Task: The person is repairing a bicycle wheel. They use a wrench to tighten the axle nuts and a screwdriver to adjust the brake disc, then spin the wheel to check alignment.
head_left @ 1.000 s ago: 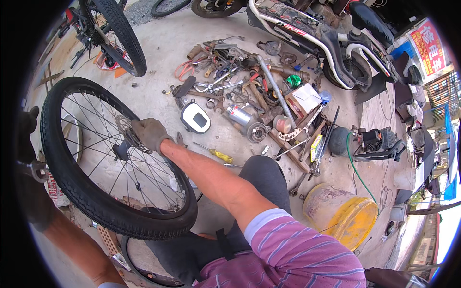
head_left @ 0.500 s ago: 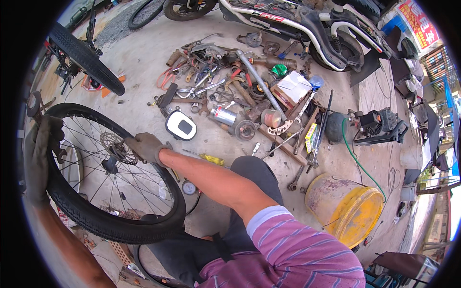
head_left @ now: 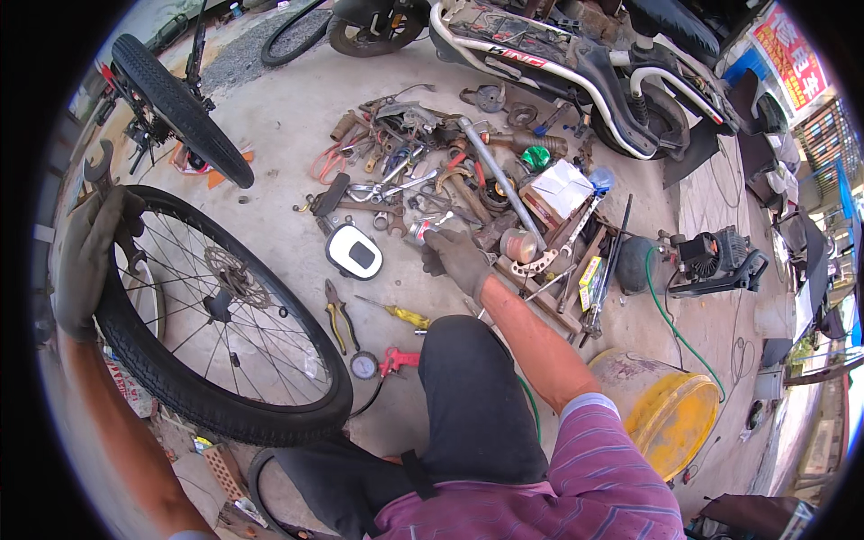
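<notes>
A black-tyred bicycle wheel [head_left: 337, 396] with spokes and a brake disc [head_left: 236, 274] leans at my left, above my leg. My gloved left hand [head_left: 90, 247] is closed round an open-ended wrench [head_left: 96, 169] at the wheel's far left rim. One jaw sticks out above the hand and another open jaw shows below it, over the spokes. My gloved right hand [head_left: 457, 259] reaches into the tools, its fingers closed over a small metal can [head_left: 420, 230] with a red and white label. Most of the can is hidden under that hand.
Pliers [head_left: 339, 317], a yellow screwdriver [head_left: 403, 315] and a pressure gauge [head_left: 364, 364] lie before my knee. Beyond are a white-and-black box [head_left: 354, 250] and heaped tools [head_left: 405, 135]. A yellow bucket [head_left: 670, 418] stands right; a scooter [head_left: 540, 72] and another bicycle wheel [head_left: 180, 108] stand farther off.
My right hand has left the wheel's hub and moved right to the can. The pliers and the red part by the gauge now show. My left hand stays at the rim with the wrench.
</notes>
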A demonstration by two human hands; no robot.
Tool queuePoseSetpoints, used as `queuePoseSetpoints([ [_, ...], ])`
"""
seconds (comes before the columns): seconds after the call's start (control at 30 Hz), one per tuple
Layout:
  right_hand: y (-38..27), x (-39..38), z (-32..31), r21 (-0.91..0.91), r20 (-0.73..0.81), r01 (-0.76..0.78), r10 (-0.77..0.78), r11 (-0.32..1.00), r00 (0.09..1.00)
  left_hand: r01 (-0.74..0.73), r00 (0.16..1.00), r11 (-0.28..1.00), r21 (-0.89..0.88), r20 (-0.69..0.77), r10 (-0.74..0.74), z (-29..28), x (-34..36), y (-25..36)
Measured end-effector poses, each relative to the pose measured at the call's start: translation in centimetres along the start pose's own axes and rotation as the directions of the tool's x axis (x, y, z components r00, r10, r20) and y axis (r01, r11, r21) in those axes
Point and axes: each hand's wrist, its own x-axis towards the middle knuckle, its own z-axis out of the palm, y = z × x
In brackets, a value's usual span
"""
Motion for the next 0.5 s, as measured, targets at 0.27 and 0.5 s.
queuePoseSetpoints([
  [0.27,12.2,-11.0,-12.9,0.171,-0.417,-0.203,0.257,0.964,0.872,-0.139,0.99,0.989,0.046,-0.019,0.14,0.4,2.0,0.0],
  [0.5,16.4,-18.5,-13.5,0.215,-0.481,-0.351,0.412,0.911,0.774,-0.536,0.809,0.809,0.241,-0.128,0.574,1.3,6.0,-2.4],
])
